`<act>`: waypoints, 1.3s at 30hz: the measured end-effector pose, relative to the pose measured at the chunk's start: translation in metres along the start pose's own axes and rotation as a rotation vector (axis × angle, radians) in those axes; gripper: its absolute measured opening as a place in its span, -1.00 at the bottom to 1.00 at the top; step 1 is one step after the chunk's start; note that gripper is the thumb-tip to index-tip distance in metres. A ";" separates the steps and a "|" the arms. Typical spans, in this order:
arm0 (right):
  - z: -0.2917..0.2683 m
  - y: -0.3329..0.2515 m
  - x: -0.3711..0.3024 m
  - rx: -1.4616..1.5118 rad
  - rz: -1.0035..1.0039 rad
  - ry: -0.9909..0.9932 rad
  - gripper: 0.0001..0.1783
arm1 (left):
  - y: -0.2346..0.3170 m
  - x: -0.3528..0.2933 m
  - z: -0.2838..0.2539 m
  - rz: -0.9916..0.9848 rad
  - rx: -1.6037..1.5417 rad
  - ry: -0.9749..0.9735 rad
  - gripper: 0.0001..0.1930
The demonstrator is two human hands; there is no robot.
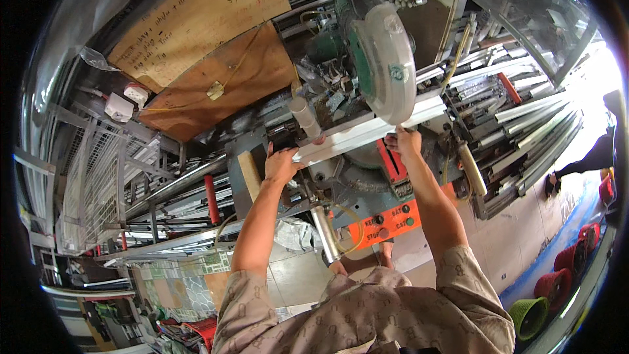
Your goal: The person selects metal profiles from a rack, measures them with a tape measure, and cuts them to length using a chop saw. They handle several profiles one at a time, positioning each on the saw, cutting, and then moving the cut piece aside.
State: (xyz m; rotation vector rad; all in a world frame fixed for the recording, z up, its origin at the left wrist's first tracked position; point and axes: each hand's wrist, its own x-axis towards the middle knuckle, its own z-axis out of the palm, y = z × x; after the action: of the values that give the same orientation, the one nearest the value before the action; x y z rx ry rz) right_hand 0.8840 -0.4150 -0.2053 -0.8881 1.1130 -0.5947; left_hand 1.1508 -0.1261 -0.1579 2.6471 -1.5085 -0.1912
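A long white metal profile (347, 140) lies across the bed of a green cut-off saw (357, 39), below its pale rounded blade guard (388, 65). My left hand (282, 164) is closed on the profile's left end. My right hand (407, 142) grips its front edge near the guard, fingers bent; some fingertips are hidden. A cylindrical clamp (304, 118) stands against the profile, right of my left hand. Under my right wrist is a red piece (392, 160) on the saw table. A wooden block (249, 176) sits left of my left forearm.
An orange control panel (386, 224) with several buttons fronts the saw. Metal profiles (531, 124) are stacked at the right, and a wire rack (85, 190) stands at the left. Brown boards (223, 82) lean behind. Red baskets (553, 288) and a person's dark sleeve (586, 155) appear far right.
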 end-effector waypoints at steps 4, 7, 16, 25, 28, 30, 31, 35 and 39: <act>-0.043 0.022 -0.070 0.105 -0.308 0.085 -0.69 | -0.009 -0.003 0.004 0.078 -0.007 0.059 -0.41; -0.084 0.054 -0.128 -0.092 -0.317 0.261 -0.70 | -0.018 -0.006 0.007 0.145 -0.064 0.079 -0.43; -0.057 0.107 -0.196 -0.938 -0.531 0.444 -0.60 | -0.039 -0.009 0.009 0.282 -0.088 0.024 -0.39; 0.079 0.054 -0.085 -1.257 -0.529 0.118 0.00 | -0.034 -0.010 0.009 0.291 -0.173 0.061 -0.43; 0.083 0.052 -0.082 -1.336 -0.476 0.105 0.06 | -0.035 -0.010 0.013 0.289 -0.195 0.085 -0.44; 0.078 0.044 -0.082 -1.262 -0.483 0.059 0.06 | -0.036 -0.010 0.015 0.306 -0.194 0.125 -0.46; 0.074 0.038 -0.082 -1.251 -0.467 0.009 0.04 | -0.036 -0.010 0.016 0.298 -0.195 0.123 -0.46; 0.047 0.025 -0.104 -0.994 -0.653 0.186 -0.22 | -0.037 -0.010 0.015 0.285 -0.220 0.100 -0.47; -0.007 0.061 -0.163 -0.694 -0.741 0.390 -0.67 | -0.039 -0.009 0.018 0.332 -0.148 0.146 -0.47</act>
State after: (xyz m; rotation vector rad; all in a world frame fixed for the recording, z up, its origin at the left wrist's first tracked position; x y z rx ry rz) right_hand 0.8194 -0.2558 -0.1759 -1.8846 1.3599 -1.0422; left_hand 1.1769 -0.0992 -0.1803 2.2067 -1.7758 -0.0789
